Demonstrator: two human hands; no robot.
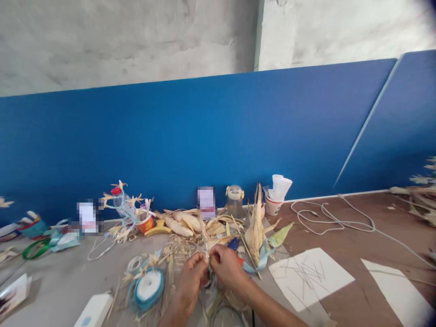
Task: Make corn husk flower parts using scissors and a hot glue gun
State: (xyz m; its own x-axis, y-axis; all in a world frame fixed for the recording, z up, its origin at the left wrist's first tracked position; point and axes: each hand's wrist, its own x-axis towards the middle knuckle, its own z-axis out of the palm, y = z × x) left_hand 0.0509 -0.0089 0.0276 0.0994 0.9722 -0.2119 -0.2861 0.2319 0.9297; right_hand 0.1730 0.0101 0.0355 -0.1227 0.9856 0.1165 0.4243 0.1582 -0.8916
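Observation:
My left hand (191, 276) and my right hand (227, 264) meet at the fingertips over the table, each closed in a pinch. A small pale bit shows between them, too small and blurred to name. Dried corn husks (179, 225) and shredded husk scraps (182, 245) lie just beyond. To the right, a peeled-back corn husk bundle (255, 234) stands upright, with light blue ribbon (263, 260) at its base. A roll of teal ribbon (149, 289) lies left of my left hand. Under the hands, things are partly hidden.
Thin dark sticks lie on a white sheet (311, 277) at right, near a white cable (335, 222). Behind stand a paper cup (273, 206), a clear jar (235, 204) and a red cup (146, 224). A white box (93, 311) sits front left. A blue partition (190, 145) closes the back.

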